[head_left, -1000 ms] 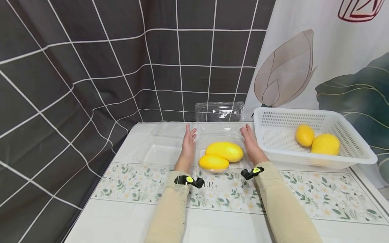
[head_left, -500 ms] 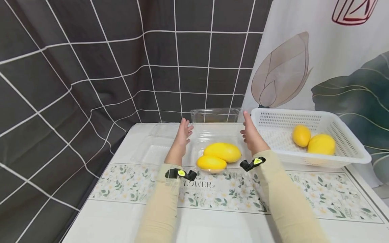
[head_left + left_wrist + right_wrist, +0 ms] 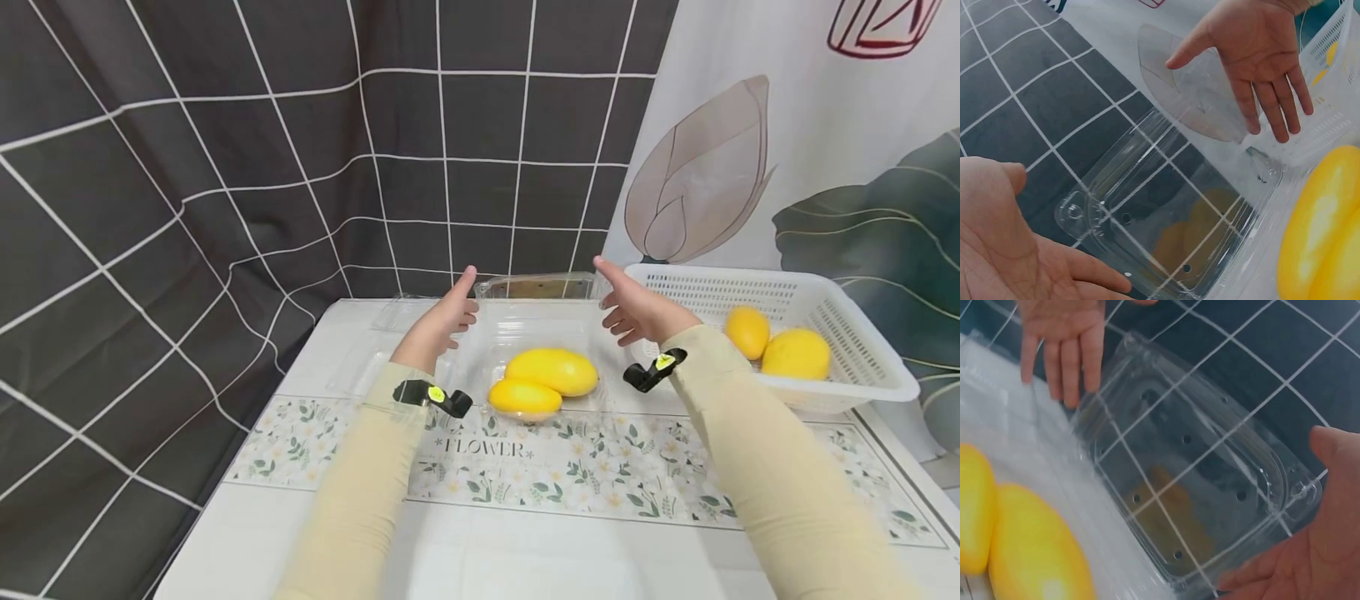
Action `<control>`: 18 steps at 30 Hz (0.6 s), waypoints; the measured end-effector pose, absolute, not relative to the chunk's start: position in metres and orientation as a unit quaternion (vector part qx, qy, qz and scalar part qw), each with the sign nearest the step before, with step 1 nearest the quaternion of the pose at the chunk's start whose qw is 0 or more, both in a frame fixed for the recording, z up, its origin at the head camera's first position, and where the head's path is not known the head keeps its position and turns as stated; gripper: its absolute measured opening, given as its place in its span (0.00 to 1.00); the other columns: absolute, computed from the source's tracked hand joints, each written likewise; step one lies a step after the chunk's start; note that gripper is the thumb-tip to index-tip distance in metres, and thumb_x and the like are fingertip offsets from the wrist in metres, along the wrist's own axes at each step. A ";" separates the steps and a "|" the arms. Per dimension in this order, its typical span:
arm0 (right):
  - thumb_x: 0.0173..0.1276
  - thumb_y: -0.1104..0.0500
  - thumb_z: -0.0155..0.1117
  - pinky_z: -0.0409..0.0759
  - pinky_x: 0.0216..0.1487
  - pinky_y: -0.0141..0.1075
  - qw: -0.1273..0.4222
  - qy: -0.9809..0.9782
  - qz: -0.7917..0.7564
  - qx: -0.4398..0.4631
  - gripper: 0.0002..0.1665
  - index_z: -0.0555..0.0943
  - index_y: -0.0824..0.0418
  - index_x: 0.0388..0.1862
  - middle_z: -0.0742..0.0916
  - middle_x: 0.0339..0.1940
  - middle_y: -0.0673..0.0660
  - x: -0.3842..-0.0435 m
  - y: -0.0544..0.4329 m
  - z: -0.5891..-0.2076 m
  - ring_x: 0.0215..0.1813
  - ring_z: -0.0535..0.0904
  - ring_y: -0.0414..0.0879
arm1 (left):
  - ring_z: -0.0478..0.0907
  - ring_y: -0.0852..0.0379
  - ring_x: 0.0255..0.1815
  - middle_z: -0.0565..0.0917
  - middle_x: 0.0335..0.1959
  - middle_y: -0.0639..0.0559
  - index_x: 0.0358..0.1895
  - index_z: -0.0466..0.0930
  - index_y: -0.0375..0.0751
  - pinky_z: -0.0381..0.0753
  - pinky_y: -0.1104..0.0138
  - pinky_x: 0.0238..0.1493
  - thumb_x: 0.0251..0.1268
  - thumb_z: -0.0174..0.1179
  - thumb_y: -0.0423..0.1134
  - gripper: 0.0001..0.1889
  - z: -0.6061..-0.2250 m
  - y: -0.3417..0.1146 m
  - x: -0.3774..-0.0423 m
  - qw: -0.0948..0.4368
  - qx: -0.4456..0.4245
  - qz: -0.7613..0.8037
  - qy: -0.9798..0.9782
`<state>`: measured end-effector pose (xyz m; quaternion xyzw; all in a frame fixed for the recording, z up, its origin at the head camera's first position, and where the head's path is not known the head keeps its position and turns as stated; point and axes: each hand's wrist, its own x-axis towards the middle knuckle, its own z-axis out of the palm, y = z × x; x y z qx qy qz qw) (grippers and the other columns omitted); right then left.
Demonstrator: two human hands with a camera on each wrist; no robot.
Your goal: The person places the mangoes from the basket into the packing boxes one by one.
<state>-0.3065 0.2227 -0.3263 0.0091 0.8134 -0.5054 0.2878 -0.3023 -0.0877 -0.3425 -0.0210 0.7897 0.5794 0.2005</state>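
Note:
A clear plastic clamshell box (image 3: 517, 333) lies on the table with two long yellow mango-like fruits, the larger one (image 3: 553, 371) behind the smaller one (image 3: 525, 397). Its vented lid (image 3: 536, 287) leans back against the dark curtain, also seen large in the right wrist view. My left hand (image 3: 441, 323) is held left of the box, palm inward, thumb up and fingers extended. On the other side my right hand (image 3: 637, 310) mirrors it, between the box and a white basket. Both hands hold nothing and stand apart from the lid in the head view.
At the right is the white perforated basket (image 3: 870, 358) with two more yellow fruits, a smaller (image 3: 747, 332) and a rounder one (image 3: 797, 354). Another clear box (image 3: 360, 367) sits left, partly behind my left arm. A dark checked curtain (image 3: 480, 192) hangs behind the table.
Both hands have moved outward, away from the box's sides, the right one farthest. The lid has tipped farther back and its top edge sits lower. The fruits stay where they were.

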 end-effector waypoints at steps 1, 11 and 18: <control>0.60 0.11 0.23 0.59 0.76 0.61 0.292 0.818 -0.496 0.006 0.76 0.42 0.75 0.80 0.55 0.77 0.81 -0.306 0.223 -0.324 0.78 0.52 0.74 | 0.52 0.36 0.80 0.61 0.77 0.30 0.77 0.59 0.29 0.50 0.39 0.77 0.65 0.26 0.81 0.58 -0.340 -0.089 -0.302 0.205 -0.019 0.575 0.792; 0.71 0.21 0.36 0.64 0.75 0.55 0.254 0.836 -0.487 0.003 0.63 0.45 0.71 0.81 0.56 0.78 0.79 -0.281 0.220 -0.340 0.77 0.55 0.73 | 0.54 0.36 0.80 0.60 0.78 0.33 0.77 0.61 0.33 0.58 0.36 0.73 0.67 0.30 0.79 0.55 -0.341 -0.093 -0.280 0.219 -0.022 0.547 0.807; 0.74 0.24 0.37 0.68 0.72 0.58 0.213 0.851 -0.480 0.007 0.61 0.42 0.71 0.82 0.52 0.79 0.79 -0.263 0.214 -0.358 0.78 0.51 0.74 | 0.56 0.30 0.77 0.57 0.80 0.37 0.80 0.56 0.40 0.60 0.32 0.70 0.73 0.30 0.73 0.47 -0.357 -0.092 -0.261 0.212 -0.004 0.508 0.835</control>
